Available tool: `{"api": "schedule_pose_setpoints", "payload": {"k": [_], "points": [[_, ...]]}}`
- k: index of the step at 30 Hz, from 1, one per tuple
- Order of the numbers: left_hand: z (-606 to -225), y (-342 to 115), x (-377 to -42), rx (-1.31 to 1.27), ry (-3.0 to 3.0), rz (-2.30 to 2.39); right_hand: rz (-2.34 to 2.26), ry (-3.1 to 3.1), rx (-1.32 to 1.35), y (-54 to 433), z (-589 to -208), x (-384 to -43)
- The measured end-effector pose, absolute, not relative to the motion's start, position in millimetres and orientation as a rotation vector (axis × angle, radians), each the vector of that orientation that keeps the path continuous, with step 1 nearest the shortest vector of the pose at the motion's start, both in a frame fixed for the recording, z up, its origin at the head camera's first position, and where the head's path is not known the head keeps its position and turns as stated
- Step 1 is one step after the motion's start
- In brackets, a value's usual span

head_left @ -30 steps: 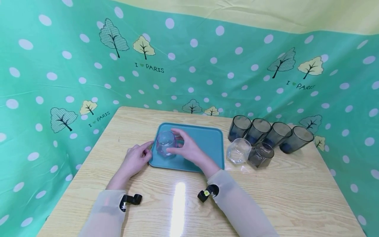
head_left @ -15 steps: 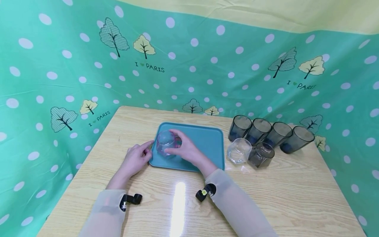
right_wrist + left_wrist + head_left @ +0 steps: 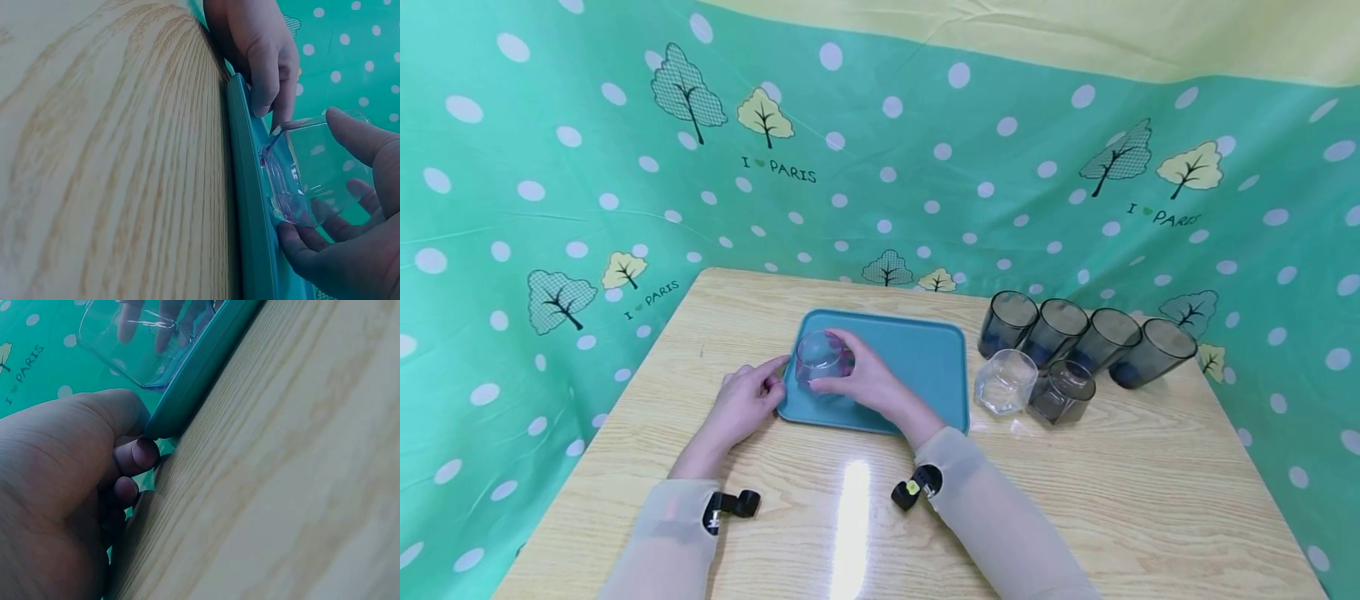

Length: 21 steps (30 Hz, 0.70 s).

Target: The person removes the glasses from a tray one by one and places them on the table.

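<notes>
In the head view my right hand [image 3: 868, 375] grips a clear, pink-tinted glass [image 3: 820, 360], thumb on the near side and fingers behind it. The glass stands over the left part of a blue tray [image 3: 917, 367]. From the right wrist, the faceted glass [image 3: 312, 169] looks upright, its base at or just above the tray; I cannot tell which. My left hand [image 3: 747, 402] holds the tray's left edge. The left wrist view shows the thumb of that hand [image 3: 62, 456] against the tray rim [image 3: 194, 378], with the other fingers curled below.
Several tall dark grey glasses [image 3: 1060, 333] line the table's back right. Before them stand a clear faceted glass [image 3: 1004, 383] and a short dark glass [image 3: 1062, 393], just right of the tray. A green dotted cloth [image 3: 880, 167] hangs behind the wooden table [image 3: 1120, 500].
My right hand and forearm have shifted slightly left around the glass, the thumb moving across its near side. The left hand and the tray have stayed in place.
</notes>
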<state>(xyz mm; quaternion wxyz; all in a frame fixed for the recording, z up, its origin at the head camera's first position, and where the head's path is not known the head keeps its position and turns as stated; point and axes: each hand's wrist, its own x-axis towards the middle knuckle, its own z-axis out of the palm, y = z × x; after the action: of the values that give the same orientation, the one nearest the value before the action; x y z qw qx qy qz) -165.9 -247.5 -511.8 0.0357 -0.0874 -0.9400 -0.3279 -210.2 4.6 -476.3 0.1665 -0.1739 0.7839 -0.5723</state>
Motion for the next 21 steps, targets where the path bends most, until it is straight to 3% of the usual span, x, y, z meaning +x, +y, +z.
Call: {"api": "schedule_pose_setpoints", "payload": {"k": [21], "points": [[-513.6, -247.9, -166.5, -0.283, -2.875, -0.989, -1.671, 2.237, -0.43, 4.0, -476.8, -206.8]]}}
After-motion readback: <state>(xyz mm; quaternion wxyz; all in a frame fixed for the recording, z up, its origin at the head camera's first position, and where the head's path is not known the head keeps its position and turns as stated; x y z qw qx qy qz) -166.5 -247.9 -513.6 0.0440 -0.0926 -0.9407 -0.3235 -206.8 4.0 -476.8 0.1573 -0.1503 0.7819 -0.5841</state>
